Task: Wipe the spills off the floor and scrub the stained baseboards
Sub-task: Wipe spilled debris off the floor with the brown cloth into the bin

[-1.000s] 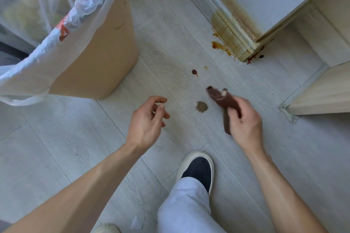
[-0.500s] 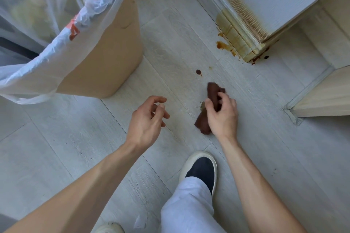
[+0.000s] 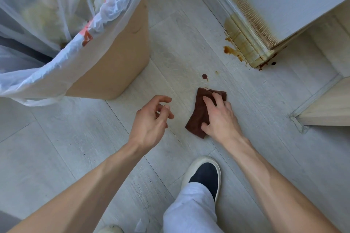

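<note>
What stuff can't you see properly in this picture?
Head view only:
- Floor under the brown cloth: covered by the cloth and the right hand, so any spill there is hidden.
- Inside the bin: the cloudy bin bag blurs its contents.
- Stained baseboard: its upper run is cut off by the top edge.
- Second shoe: cut off by the bottom edge.
- Left hand palm: faces away.
</note>
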